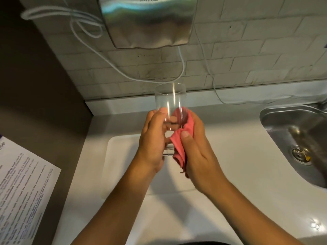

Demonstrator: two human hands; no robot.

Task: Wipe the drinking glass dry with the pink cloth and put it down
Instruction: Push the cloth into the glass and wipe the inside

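A clear drinking glass (170, 99) is held upright above the white counter, its open rim toward the tiled wall. My left hand (154, 138) grips its lower half from the left side. The pink cloth (179, 145) is pressed against the right side of the glass, and part of it shows through the glass wall. My right hand (196, 147) holds the cloth against the glass, thumb on top of the fabric. The base of the glass is partly hidden between both hands.
A white tray (120, 156) lies on the counter under my hands. A steel sink (297, 138) is at the right. A metal hand dryer (146, 22) with white cables hangs on the wall. A printed sheet (23, 188) sits at the left.
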